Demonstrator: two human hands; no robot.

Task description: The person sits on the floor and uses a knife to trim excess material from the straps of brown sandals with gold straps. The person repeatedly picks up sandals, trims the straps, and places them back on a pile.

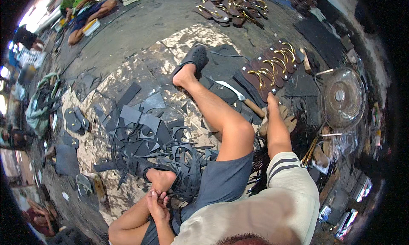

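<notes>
My right hand (272, 101) reaches forward to the near end of a row of brown sandals (266, 72) with gold straps. Its fingers close on the edge of the nearest sandal; the fingertips are partly hidden. My left hand (158, 206) rests palm up by my bare heel, with fingers apart and loosely curled, holding nothing I can see. Left of my right hand lies a knife (254, 108) with a wooden handle and a pale curved blade. A heap of dark sheet offcuts (147, 128) spreads in front of my folded leg.
A fan (341, 96) with a wire cage stands at the right. More brown sandals (228, 6) are piled at the far side. Another person (83, 8) in a green top sits at far left. Dark soles (76, 119) and a dark square sheet (67, 160) lie at the left.
</notes>
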